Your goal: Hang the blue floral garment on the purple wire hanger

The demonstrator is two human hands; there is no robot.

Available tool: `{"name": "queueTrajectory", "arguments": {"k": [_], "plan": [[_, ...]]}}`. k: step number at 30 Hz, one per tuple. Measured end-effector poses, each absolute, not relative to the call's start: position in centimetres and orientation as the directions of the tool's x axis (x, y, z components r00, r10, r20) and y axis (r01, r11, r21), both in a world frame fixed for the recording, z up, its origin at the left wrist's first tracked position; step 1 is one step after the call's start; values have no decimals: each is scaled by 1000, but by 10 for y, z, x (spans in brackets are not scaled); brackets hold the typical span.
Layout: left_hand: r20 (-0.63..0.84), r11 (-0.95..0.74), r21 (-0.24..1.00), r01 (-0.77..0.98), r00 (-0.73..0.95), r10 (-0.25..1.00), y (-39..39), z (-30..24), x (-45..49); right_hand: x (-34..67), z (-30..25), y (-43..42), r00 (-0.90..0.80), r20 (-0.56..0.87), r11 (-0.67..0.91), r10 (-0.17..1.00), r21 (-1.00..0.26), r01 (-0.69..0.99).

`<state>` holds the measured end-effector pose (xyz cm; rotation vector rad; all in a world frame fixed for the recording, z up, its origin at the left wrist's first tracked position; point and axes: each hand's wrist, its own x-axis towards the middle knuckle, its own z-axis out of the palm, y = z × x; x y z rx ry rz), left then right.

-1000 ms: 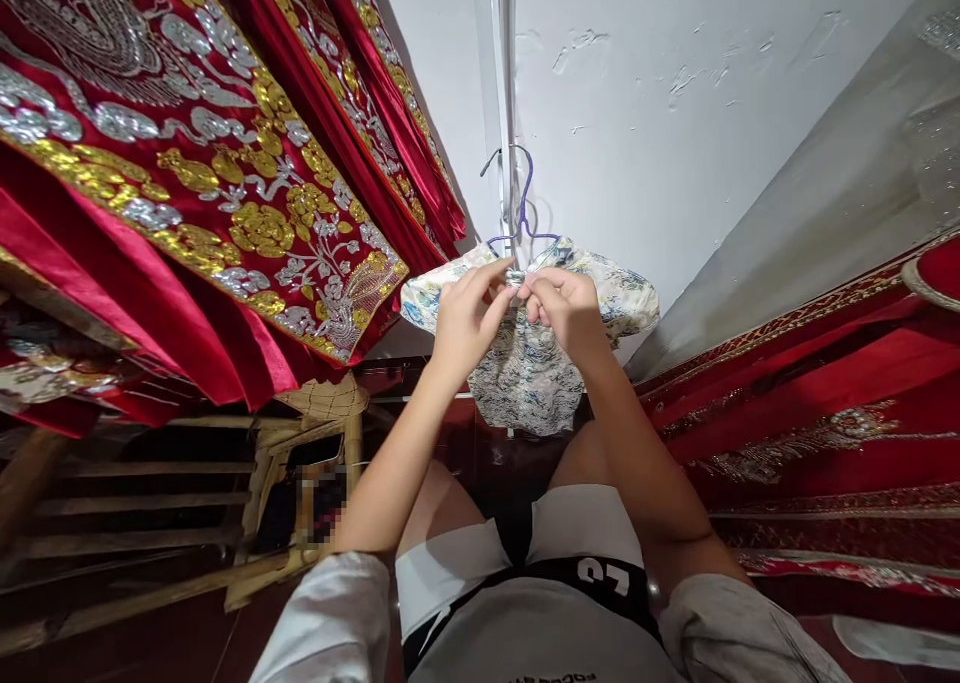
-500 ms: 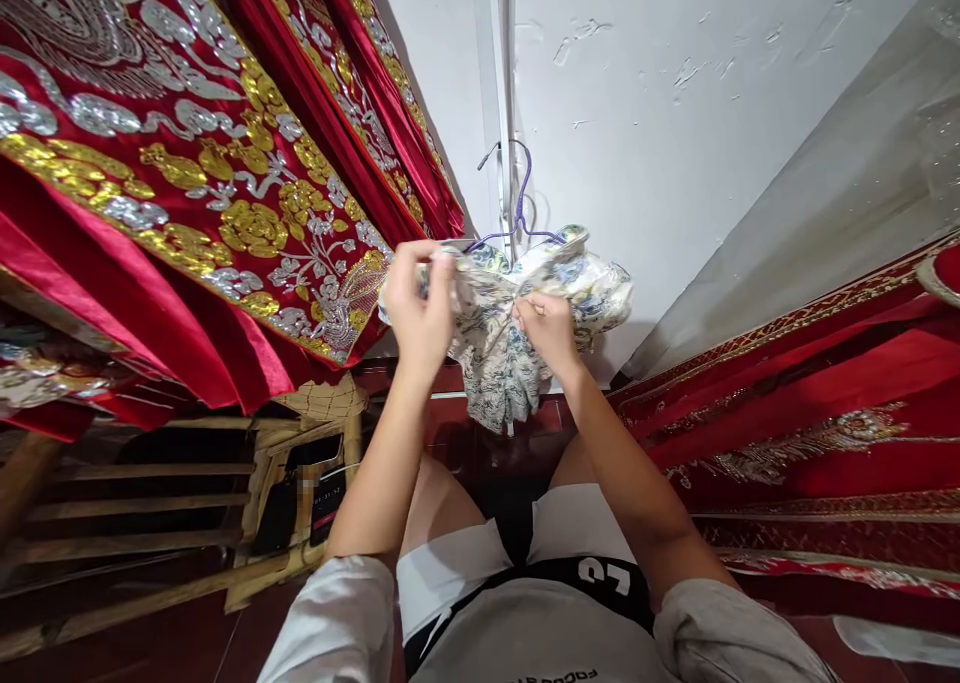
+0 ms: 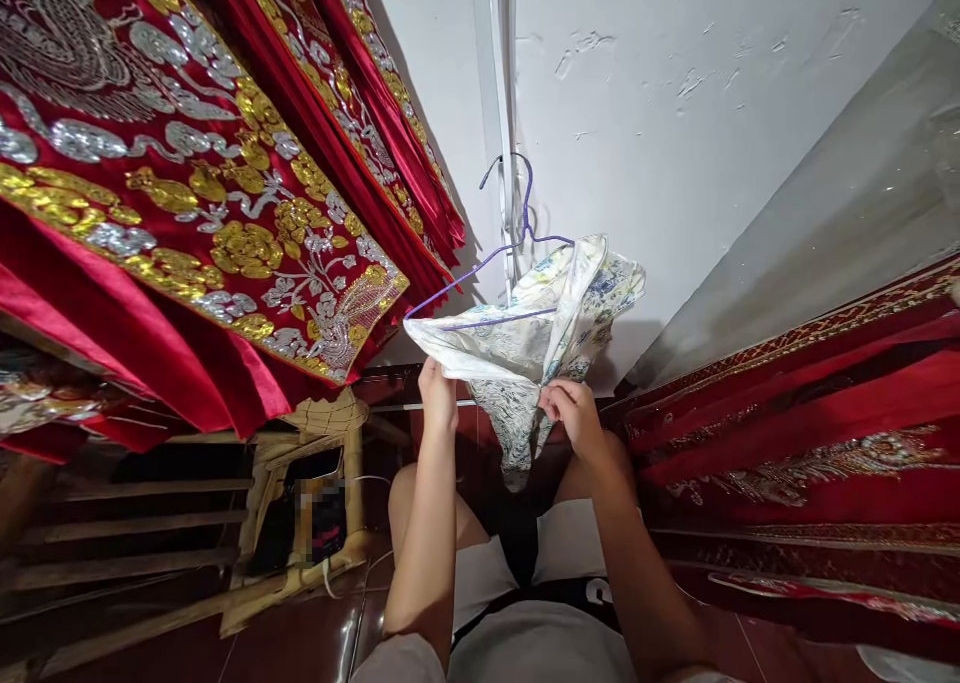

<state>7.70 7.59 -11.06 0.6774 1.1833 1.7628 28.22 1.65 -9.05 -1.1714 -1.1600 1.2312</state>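
A floral white, blue and yellow garment (image 3: 517, 348) hangs on a purple hanger (image 3: 480, 266) in front of the wall. The hanger's left arm shows bare along its top, and the cloth sags below it, reaching up to the hanger's left tip. On the right, the cloth covers the hanger's shoulder. My left hand (image 3: 439, 395) is closed on the garment's edge just below that left tip, its fingertips partly hidden by the fabric. With pinched fingers, my right hand (image 3: 571, 409) grips the front of the garment near the middle.
Red embroidered cloth (image 3: 247, 203) with gold and silver sequins hangs at the left. More red beaded fabric (image 3: 810, 453) lines the right side. A bamboo chair (image 3: 352, 478) stands at lower left, with a phone (image 3: 328, 523) and a cable on it. The hanger hooks by a white vertical strip (image 3: 504, 93).
My left hand has moved down from the garment's left shoulder, and my right hand has lowered too. The cloth has opened and dropped at the left, baring the hanger's left arm.
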Motion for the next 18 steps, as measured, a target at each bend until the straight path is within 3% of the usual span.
{"name": "queueTrajectory", "arguments": {"k": [3,6,8,10,13,16,18], "plan": [[88,-99,994,-34,-252,964,69,-102,79,305,-90,17,-29,-3,0,1000,-995,99],[105,-110,953,282,33,994,61,-84,78,320,-91,18,-129,-40,-2,991,-961,276],[143,-165,956,243,105,984,55,-74,83,323,-94,18,-166,-69,-2,984,-927,375],[207,-213,975,69,83,975,46,-65,95,321,-97,18,-121,-39,13,992,-917,399],[251,-240,966,-95,123,960,30,-53,119,309,-95,21,-105,34,57,994,-973,225],[344,-342,939,-46,200,917,19,-39,135,292,-85,26,-277,36,6,960,-994,-107],[425,-438,898,48,165,890,19,-35,134,285,-75,29,-419,28,-74,908,-971,-226]]}}
